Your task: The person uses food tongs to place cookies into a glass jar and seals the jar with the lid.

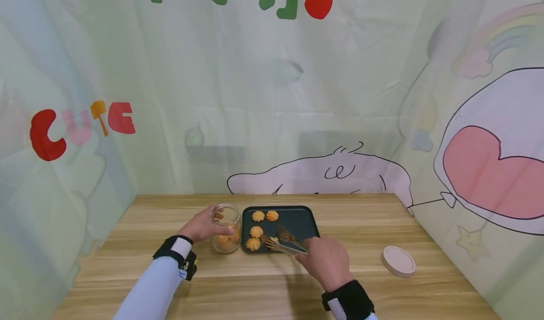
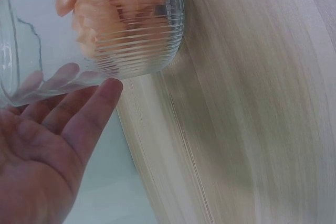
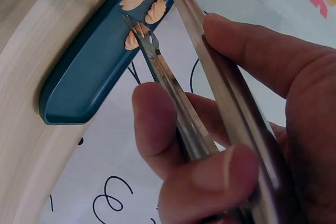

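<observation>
My left hand (image 1: pixel 203 224) grips a clear glass jar (image 1: pixel 225 216) near its top. Piped, swirled cookies (image 2: pixel 100 19) lie in the jar's ribbed lower part. Just right of the jar is a dark blue-green tray (image 1: pixel 299 217), with several more swirled cookies (image 1: pixel 256 232) toward its left side. Metal food tongs (image 3: pixel 215 77) are held in my right hand (image 1: pixel 327 261), their arms spread apart and their tips over the tray, close to the near cookies. Whether the tips touch a cookie, I cannot tell.
A pale pink round lid (image 1: pixel 398 261) lies on the wooden table (image 1: pixel 246 291) at the right. Behind the table hangs a printed cloth backdrop (image 1: pixel 255 98), which also closes in both sides.
</observation>
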`<state>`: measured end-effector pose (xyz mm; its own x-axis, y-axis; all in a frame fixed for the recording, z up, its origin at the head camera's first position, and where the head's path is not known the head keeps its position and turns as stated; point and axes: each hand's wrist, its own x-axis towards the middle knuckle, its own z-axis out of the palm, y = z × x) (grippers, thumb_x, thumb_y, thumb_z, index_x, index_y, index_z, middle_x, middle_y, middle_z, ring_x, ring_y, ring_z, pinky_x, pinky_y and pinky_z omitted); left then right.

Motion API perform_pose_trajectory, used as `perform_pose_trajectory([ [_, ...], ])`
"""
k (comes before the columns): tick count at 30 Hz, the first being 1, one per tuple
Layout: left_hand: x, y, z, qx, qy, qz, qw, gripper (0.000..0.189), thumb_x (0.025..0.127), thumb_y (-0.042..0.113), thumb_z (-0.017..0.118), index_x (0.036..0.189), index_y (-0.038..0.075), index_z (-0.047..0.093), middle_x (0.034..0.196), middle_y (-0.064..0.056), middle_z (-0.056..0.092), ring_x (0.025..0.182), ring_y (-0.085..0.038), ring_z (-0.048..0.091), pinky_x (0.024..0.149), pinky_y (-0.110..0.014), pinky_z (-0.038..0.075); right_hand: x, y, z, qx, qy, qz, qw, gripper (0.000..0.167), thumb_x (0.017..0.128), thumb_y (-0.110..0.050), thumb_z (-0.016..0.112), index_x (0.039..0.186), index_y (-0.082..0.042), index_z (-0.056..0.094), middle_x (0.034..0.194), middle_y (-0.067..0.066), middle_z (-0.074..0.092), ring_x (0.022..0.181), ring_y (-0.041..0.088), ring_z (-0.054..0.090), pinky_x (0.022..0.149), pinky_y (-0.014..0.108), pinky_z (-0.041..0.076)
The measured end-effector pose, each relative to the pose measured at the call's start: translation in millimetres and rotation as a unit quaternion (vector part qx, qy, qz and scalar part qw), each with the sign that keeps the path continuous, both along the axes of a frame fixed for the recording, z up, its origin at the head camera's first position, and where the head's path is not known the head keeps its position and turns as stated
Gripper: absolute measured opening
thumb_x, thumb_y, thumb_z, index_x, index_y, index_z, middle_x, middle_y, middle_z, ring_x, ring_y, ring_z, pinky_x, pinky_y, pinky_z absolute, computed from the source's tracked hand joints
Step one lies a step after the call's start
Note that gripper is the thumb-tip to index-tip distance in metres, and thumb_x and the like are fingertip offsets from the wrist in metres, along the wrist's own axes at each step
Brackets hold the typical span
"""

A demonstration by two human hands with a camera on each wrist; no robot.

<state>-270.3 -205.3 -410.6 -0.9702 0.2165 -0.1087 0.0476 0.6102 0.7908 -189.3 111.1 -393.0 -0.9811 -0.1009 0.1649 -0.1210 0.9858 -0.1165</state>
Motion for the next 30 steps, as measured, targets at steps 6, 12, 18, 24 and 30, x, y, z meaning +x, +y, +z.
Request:
perform_pose_trajectory([
  [6,0.7,1.1,1.0,-0.001,0.002,0.001,1.0000,0.091,0.085,0.030,0.086,0.152,-0.008,0.037,0.146,-0.032,0.052,0.135,-0.052,0.051,0.109,-0.059,0.048,-0.4,0,-2.6,-0.001,-0.001,-0.005,1.0000,0.024,0.083,-0.037,0.084,0.091,-0.014,0.080,0.059,-0.001,0.056,0.053,0.014,0.050,0.045,0.032,0.039],
  [12,-0.8,1.0,-1.0,0.004,-0.001,0.004,1.0000,0.091,0.085,0.030,0.086,0.152,-0.007,0.037,0.147,-0.032,0.052,0.135,-0.052,0.051,0.109,-0.060,0.047,-3.7,0,-8.6,-0.011,0.008,-0.017,0.9998,0.032,0.083,-0.037,0.085,0.102,-0.011,0.081,0.066,0.002,0.063,0.056,0.014,0.053,0.046,0.033,0.040],
  [18,-1.5,0.1,-2.7,0.002,-0.001,0.006,1.0000,0.090,0.085,0.031,0.087,0.152,-0.006,0.038,0.146,-0.031,0.053,0.134,-0.051,0.052,0.108,-0.060,0.048,-5.6,0,-13.0,-0.010,-0.008,-0.031,0.9994,0.038,0.085,-0.037,0.083,0.112,-0.010,0.080,0.067,0.004,0.063,0.058,0.015,0.054,0.046,0.033,0.041],
  [24,0.5,1.2,0.0,0.003,-0.001,0.004,1.0000,0.088,0.085,0.029,0.086,0.151,-0.006,0.039,0.146,-0.032,0.053,0.134,-0.052,0.052,0.108,-0.060,0.048,-5.0,-1,-14.5,-0.003,-0.013,-0.030,0.9994,0.040,0.087,-0.037,0.082,0.116,-0.010,0.079,0.060,0.001,0.054,0.055,0.015,0.049,0.045,0.030,0.037],
  [30,1.0,1.4,1.3,0.002,0.000,0.003,1.0000,0.088,0.085,0.029,0.086,0.151,-0.006,0.039,0.146,-0.032,0.052,0.134,-0.052,0.051,0.108,-0.060,0.048,-4.5,0,-17.0,-0.001,-0.008,-0.024,0.9997,0.040,0.087,-0.037,0.082,0.115,-0.009,0.077,0.063,0.003,0.058,0.056,0.016,0.051,0.046,0.032,0.039],
])
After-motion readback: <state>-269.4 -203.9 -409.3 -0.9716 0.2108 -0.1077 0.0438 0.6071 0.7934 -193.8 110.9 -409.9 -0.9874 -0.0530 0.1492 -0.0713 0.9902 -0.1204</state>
